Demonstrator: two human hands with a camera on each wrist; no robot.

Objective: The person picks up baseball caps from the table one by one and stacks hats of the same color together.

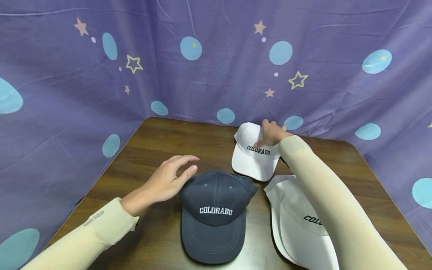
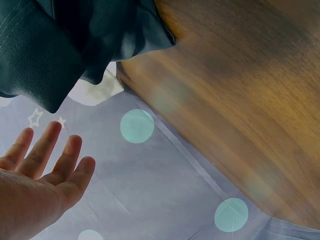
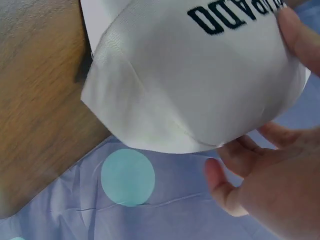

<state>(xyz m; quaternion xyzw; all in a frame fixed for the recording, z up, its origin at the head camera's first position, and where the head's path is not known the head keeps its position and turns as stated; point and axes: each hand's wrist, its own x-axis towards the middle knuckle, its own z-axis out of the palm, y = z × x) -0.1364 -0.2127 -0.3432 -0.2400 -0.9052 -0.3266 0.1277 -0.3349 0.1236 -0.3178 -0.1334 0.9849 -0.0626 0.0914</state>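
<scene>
At the far side of the table, a white baseball cap [image 1: 249, 165] with dark COLORADO lettering faces me. My right hand [image 1: 272, 134] grips its crown, thumb on the front panel by the letters and fingers round the back, as the right wrist view shows. Nearer to me lies a dark navy baseball cap [image 1: 216, 195] with white COLORADO lettering, brim pointing my way. Just left of its crown my left hand [image 1: 165, 180] hovers, fingers relaxed and holding nothing. In the left wrist view the left hand's fingers [image 2: 67, 162] are spread below the navy cap [image 2: 37, 55].
White caps [image 1: 287, 210], one brim layered over another, lie at the near right, partly covered by my right sleeve [image 1: 324, 187]. Everything rests on a brown wooden table [image 1: 182, 137]. A purple curtain [image 1: 216, 78] with stars and blue spots hangs along the table's back and sides.
</scene>
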